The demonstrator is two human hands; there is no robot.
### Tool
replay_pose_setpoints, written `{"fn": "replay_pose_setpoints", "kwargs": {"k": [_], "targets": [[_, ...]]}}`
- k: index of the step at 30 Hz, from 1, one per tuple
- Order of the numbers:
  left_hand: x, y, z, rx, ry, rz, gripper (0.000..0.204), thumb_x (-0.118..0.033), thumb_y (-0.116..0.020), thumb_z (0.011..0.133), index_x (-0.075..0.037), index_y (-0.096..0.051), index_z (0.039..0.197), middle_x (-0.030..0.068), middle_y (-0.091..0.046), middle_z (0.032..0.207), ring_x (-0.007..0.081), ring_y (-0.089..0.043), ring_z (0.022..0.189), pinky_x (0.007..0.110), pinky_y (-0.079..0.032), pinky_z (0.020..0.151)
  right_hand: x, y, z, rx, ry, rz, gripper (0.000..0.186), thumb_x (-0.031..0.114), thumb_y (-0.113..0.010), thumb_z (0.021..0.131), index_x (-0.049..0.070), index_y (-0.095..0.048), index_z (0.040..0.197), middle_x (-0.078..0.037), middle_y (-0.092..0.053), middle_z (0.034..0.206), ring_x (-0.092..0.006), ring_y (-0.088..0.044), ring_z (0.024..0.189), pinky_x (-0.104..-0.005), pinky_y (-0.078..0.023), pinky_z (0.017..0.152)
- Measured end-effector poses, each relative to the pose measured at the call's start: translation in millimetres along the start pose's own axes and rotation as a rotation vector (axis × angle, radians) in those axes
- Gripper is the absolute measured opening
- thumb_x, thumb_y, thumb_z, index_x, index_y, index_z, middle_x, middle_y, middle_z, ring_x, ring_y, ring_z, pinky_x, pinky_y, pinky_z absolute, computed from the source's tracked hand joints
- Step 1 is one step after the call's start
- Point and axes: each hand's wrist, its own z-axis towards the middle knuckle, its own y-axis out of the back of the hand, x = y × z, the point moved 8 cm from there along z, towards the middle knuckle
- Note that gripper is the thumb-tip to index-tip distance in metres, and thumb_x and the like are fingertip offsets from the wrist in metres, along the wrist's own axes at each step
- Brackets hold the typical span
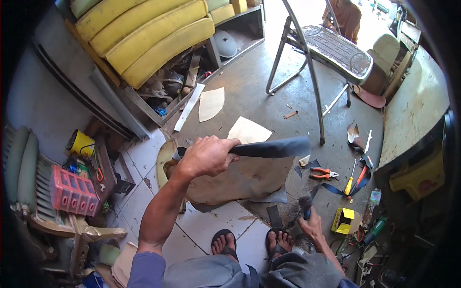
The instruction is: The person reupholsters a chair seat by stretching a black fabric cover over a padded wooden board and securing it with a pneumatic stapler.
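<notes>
Seen from above by a person sitting low with sandalled feet [252,242] on a tiled and concrete floor [249,91]. The left hand [206,156] is raised in front of the body, its fingers curled shut around one end of a long dark strip of sheet material [271,148], which sticks out level to the right from the fist; most of the strip lies beyond the fingers, and only a short stub shows on the thumb side. Held up this way, it hangs clear above a brownish piece of sheet material [240,182] spread on the floor just ahead of the feet, probably so its surface can be reached. The right hand [312,222] is low, beside the right foot, with fingers closed on the handle of a small brush [305,204] whose dark bristles point upward toward the strip; brush and strip are apart, not touching. To the right on the floor lie orange-handled pliers [322,174], a yellow-handled screwdriver [350,183] and a small yellow box [344,220], all within easy reach of the brush hand. Further off stand a metal folding stool [336,50], pale cut-out pieces of board [248,130], and yellow cushions [149,38] stacked on a shelf. A red plastic organiser [72,192] sits at the left. Another person's orange sleeve [345,17] shows at the top edge.
</notes>
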Motion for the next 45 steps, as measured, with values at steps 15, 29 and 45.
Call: {"fn": "replay_pose_setpoints", "kwargs": {"k": [15,29,45], "targets": [[5,-7,7,-0.032,-0.055,-0.011,0.048,-0.023,-0.072,0.092,-0.011,-0.058,0.136,0.0217,-0.073,0.101,0.0413,-0.070,0.100,0.052,-0.053,0.087,259,18,-43,-0.203,1.151,0.243,0.070,0.009,-0.077,0.069,-0.009,-0.054,0.133,-0.025,-0.071,0.103,-0.0368,-0.074,0.090,-0.0419,-0.060,0.081],[92,39,-79,-0.099,-0.091,-0.800,0.046,-0.021,-0.075,0.091,0.001,-0.064,0.130,0.0054,-0.072,0.104,0.0121,-0.062,0.096,0.031,-0.051,0.089,-39,-5,-32,-0.100,0.256,-0.437,0.073,0.011,-0.072,0.074,0.007,-0.048,0.142,-0.022,-0.069,0.097,-0.0419,-0.068,0.096,-0.0511,-0.053,0.084],[160,-226,-103,-0.465,0.039,-1.533,0.041,-0.020,-0.077,0.090,-0.003,-0.067,0.126,0.0054,-0.073,0.115,0.0193,-0.067,0.105,0.037,-0.052,0.097,320,165,2,-0.406,0.981,-0.216,0.056,0.035,-0.072,0.093,0.004,-0.059,0.137,-0.023,-0.063,0.126,-0.0381,-0.062,0.118,-0.0441,-0.047,0.102]]}}
